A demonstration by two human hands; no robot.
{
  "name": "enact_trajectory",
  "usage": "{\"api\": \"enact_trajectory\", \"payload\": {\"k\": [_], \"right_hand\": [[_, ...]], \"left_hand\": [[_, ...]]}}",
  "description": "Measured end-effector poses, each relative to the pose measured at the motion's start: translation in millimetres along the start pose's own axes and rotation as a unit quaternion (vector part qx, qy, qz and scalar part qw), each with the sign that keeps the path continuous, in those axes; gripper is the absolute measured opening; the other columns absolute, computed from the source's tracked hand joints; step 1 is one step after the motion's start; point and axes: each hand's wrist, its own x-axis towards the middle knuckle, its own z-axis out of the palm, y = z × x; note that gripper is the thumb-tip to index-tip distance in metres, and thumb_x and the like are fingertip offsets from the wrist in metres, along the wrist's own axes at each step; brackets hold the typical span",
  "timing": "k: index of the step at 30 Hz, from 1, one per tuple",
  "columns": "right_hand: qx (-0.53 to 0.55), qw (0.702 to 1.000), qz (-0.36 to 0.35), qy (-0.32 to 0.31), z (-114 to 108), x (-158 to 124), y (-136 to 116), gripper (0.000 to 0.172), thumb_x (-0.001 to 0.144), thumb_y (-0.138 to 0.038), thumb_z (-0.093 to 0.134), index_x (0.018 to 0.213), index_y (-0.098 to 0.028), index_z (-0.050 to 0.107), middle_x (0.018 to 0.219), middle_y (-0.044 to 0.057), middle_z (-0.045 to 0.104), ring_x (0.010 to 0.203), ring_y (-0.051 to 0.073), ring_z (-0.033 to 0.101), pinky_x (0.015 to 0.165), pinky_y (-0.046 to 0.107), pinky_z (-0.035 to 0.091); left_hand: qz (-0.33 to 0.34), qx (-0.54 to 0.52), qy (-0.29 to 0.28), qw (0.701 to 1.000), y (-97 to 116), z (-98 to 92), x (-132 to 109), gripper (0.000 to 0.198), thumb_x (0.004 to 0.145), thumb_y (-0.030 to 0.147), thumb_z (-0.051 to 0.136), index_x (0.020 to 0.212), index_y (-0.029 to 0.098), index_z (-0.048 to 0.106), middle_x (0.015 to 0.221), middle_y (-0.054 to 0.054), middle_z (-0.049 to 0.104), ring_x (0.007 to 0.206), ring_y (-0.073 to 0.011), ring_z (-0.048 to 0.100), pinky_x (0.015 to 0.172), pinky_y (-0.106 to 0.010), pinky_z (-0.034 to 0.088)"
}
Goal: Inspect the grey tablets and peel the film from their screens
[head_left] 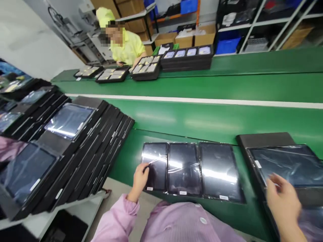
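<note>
Three dark glossy screen panels in clear wrap lie side by side on the green belt: the left panel [155,166], the middle panel [184,168] and the right panel [220,170]. My left hand [140,178] rests on the left panel's near left edge, fingers curled against it. My right hand [284,199] is blurred by motion over a black tray [262,139] holding another wrapped panel [290,164], fingers spread apart with nothing in them.
At left, slanted stacks of black trays with panels [68,141] lean on a shelf. Across the green conveyor [214,117], a person in yellow [124,42] works over trays of small parts [146,67]. Shelves and cardboard boxes [204,33] stand behind.
</note>
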Motion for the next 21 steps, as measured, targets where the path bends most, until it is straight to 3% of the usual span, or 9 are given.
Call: {"api": "enact_trajectory", "payload": {"k": [4, 7, 9, 14, 21], "right_hand": [[0.002, 0.967, -0.195, -0.161, 70.0, -31.0, -99.3, 0.048, 0.082, -0.045, 0.037, 0.114, -0.013, 0.057, 0.112, 0.017, 0.063, 0.105, 0.032, 0.056, 0.090, 0.046, 0.044], [-0.118, 0.932, -0.288, -0.188, 105.4, -68.7, -135.9, 0.047, 0.088, -0.036, 0.033, 0.122, -0.009, 0.054, 0.133, 0.019, 0.049, 0.128, 0.037, 0.035, 0.102, 0.059, 0.026], [-0.179, 0.921, -0.301, -0.170, 114.3, -82.0, -140.8, 0.048, 0.091, -0.034, 0.031, 0.124, -0.007, 0.052, 0.138, 0.020, 0.043, 0.132, 0.040, 0.026, 0.103, 0.062, 0.020], [-0.203, 0.919, -0.303, -0.151, 113.0, -80.2, -130.6, 0.048, 0.092, -0.038, 0.034, 0.126, -0.009, 0.052, 0.136, 0.018, 0.046, 0.132, 0.037, 0.028, 0.103, 0.059, 0.025], [-0.209, 0.923, -0.299, -0.126, 117.0, -81.0, -128.1, 0.048, 0.093, -0.040, 0.032, 0.124, -0.010, 0.052, 0.135, 0.018, 0.047, 0.133, 0.036, 0.029, 0.104, 0.056, 0.025]], "left_hand": [[-0.027, 0.015, -0.020, 0.999, -59.2, -27.4, -35.2, 0.025, 0.074, 0.020, 0.047, 0.089, 0.022, 0.067, 0.111, -0.008, 0.067, 0.119, -0.0249, 0.052, 0.108, -0.045, 0.034], [0.023, 0.036, -0.091, 0.995, -77.5, -28.1, -58.7, 0.031, 0.067, 0.018, 0.061, 0.098, 0.022, 0.067, 0.129, -0.009, 0.058, 0.129, -0.0276, 0.042, 0.109, -0.045, 0.033], [0.087, 0.096, -0.127, 0.983, -82.7, -26.0, -65.6, 0.038, 0.065, 0.016, 0.067, 0.103, 0.020, 0.065, 0.136, -0.013, 0.050, 0.134, -0.0320, 0.035, 0.109, -0.050, 0.031], [0.227, 0.190, -0.177, 0.938, -85.3, -27.4, -52.3, 0.023, 0.078, 0.014, 0.060, 0.099, 0.022, 0.066, 0.130, -0.012, 0.055, 0.133, -0.0311, 0.035, 0.109, -0.054, 0.028], [0.302, 0.190, -0.332, 0.873, -75.0, -45.3, -17.1, 0.018, 0.081, 0.015, 0.056, 0.086, 0.026, 0.070, 0.134, -0.008, 0.053, 0.135, -0.0299, 0.032, 0.112, -0.057, 0.017]]}}
